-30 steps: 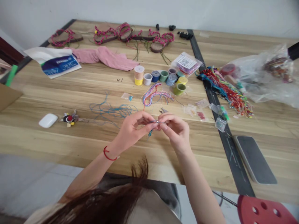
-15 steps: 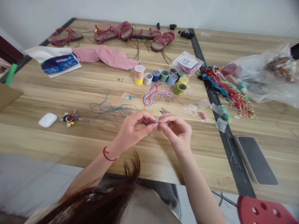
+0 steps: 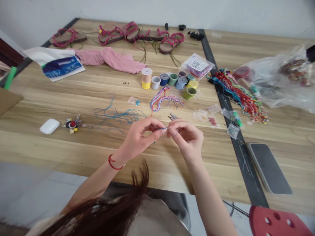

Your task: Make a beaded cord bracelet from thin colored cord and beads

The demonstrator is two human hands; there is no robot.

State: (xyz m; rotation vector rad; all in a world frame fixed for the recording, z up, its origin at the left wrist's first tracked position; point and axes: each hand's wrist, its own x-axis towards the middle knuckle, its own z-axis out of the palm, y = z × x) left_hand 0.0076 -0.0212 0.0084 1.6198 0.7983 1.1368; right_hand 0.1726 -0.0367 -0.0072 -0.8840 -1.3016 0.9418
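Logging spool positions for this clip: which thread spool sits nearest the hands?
The olive-green thread spool, frontmost of the cluster, sits closest to the right hand; the other spools lie farther back.

Worn on the head, looking forward and down from just behind the near edge of a wooden table [image 3: 73, 147]. Close above the left hand [image 3: 135, 141] and right hand [image 3: 187, 141], both just below frame centre, at seven and five o'clock. Hair [image 3: 103, 213] intruding at six o'clock, right against the lens. Farther off, sandals [image 3: 164, 47] at twelve o'clock and a wall [image 3: 157, 9] along the top edge. Red stool [image 3: 278, 223] cut off at five o'clock.
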